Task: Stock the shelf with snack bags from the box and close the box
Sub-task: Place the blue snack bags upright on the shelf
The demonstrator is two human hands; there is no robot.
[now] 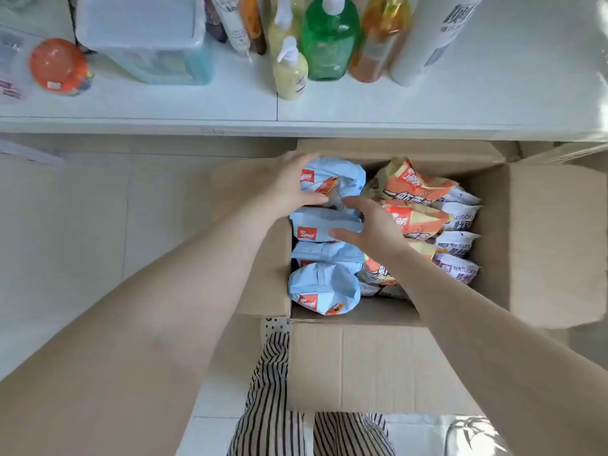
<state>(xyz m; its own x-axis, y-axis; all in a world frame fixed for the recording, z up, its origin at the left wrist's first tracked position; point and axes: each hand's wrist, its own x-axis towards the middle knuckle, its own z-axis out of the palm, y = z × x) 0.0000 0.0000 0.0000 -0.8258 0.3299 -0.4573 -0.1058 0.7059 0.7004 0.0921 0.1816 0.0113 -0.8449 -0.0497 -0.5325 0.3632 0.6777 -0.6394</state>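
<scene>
Top blue bag point(335, 181): lifted at the far left corner of the box point(539, 245), above the other bags.
Left hand point(291, 184): curled round the top blue bag's left side, thumb on its front face.
Right hand point(371, 227): fingers mostly straight, spread against the top blue bag's lower edge and the next blue bag point(324, 225); hard to tell whether gripping or only touching.
Blue bags: in a row down the box's left side.
Orange bags point(414, 189): in the box's middle column.
White bags point(459, 238): along the box's right side.
Box: flaps open, on the pale floor just below the shelf point(197, 106).
Shelf: beyond the box, carrying a green bottle point(329, 41), a yellow pump bottle point(291, 74), a clear tub point(144, 37).
Striped trousers point(273, 406): at the box's near flap.
</scene>
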